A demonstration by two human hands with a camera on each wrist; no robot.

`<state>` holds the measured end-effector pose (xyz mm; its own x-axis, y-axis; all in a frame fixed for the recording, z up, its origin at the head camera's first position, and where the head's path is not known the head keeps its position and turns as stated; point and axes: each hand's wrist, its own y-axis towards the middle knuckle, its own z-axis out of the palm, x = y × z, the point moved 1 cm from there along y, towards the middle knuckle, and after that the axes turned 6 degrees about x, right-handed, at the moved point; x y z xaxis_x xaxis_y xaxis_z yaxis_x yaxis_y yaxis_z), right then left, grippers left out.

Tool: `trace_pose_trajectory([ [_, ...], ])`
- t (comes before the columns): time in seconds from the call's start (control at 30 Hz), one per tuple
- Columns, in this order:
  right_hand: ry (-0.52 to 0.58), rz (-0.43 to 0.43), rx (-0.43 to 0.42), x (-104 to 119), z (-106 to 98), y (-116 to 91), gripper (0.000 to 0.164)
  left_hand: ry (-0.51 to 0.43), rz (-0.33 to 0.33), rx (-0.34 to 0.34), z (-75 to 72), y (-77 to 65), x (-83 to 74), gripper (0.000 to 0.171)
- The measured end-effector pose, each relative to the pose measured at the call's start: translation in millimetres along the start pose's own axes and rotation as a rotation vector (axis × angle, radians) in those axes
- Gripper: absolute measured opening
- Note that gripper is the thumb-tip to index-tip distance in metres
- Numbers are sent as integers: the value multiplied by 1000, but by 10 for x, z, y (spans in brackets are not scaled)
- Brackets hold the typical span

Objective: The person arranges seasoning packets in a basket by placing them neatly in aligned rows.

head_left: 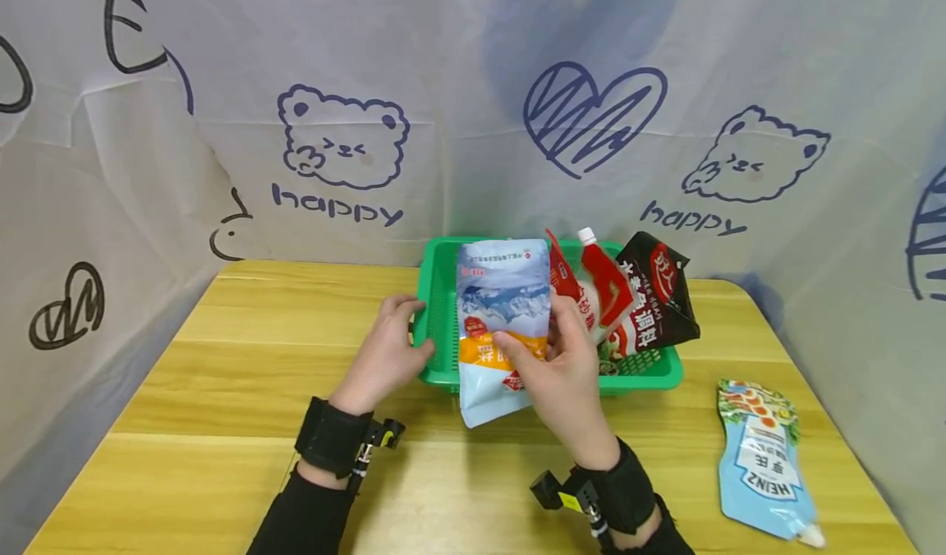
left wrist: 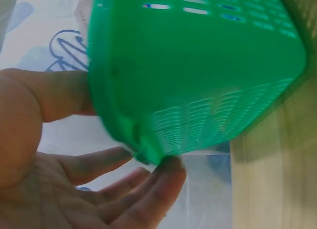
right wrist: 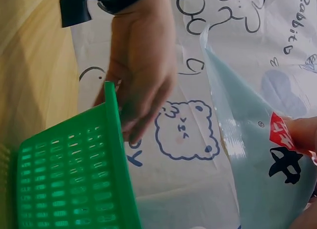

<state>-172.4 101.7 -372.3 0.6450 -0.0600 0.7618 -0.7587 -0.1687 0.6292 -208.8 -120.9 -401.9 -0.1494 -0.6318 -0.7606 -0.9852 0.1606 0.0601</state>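
Observation:
My right hand (head_left: 565, 374) grips a blue-and-white pouch (head_left: 491, 292) with an orange band and a mountain picture, thumb across its front. It is held upright over the front rim of a green plastic basket (head_left: 643, 382). In the right wrist view the pouch (right wrist: 257, 140) shows its pale side. My left hand (head_left: 388, 346) is at the basket's left rim; in the left wrist view the thumb and fingertips meet the rim (left wrist: 106, 100) with the fingers spread. Inside the basket stand a red pouch (head_left: 565, 272), a white-capped red squeeze pouch (head_left: 606, 280) and a black seasoning pouch (head_left: 658, 280).
A light-blue Heinz squeeze pouch (head_left: 764, 460) lies on the wooden table (head_left: 222, 424) to the right of the basket, its white cap toward me. A white cloth with drawings (head_left: 473, 112) hangs behind the table and along its sides.

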Motion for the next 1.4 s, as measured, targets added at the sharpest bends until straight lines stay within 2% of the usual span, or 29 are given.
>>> trace_pose_trajectory([
  [0.13, 3, -26, 6, -26, 0, -21, 56, -31, 49, -81, -73, -68, -74, 62],
  [0.23, 4, -33, 8, -35, -15, -30, 56, -74, 134, -172, -118, -117, -150, 59],
  [0.3, 8, -28, 11, -36, -26, -34, 57, -120, 207, -209, -134, -149, -206, 56],
  [0.37, 9, -18, 19, -35, -28, -38, 57, -185, 285, -214, -138, -177, -263, 53],
  [0.47, 8, 10, 38, -47, -10, -47, 60, -274, 362, -159, -131, -223, -342, 52],
  [0.53, 5, 21, 58, -61, 14, -59, 61, -315, 371, -97, -120, -245, -377, 54],
  [0.63, -1, 21, 91, -90, 57, -79, 61, -345, 343, -18, -98, -260, -402, 59],
  [0.73, 0, 20, 126, -103, 94, -102, 60, -356, 324, 19, -79, -257, -408, 61],
  [0.93, 0, 65, 175, -107, 121, -128, 59, -417, 329, 36, -75, -257, -411, 59],
  [1.23, -17, 77, 204, -96, 108, -122, 58, -442, 324, 18, -105, -274, -417, 54],
  [1.4, -25, 100, 213, -79, 96, -112, 63, -476, 316, 2, -97, -279, -428, 50],
])
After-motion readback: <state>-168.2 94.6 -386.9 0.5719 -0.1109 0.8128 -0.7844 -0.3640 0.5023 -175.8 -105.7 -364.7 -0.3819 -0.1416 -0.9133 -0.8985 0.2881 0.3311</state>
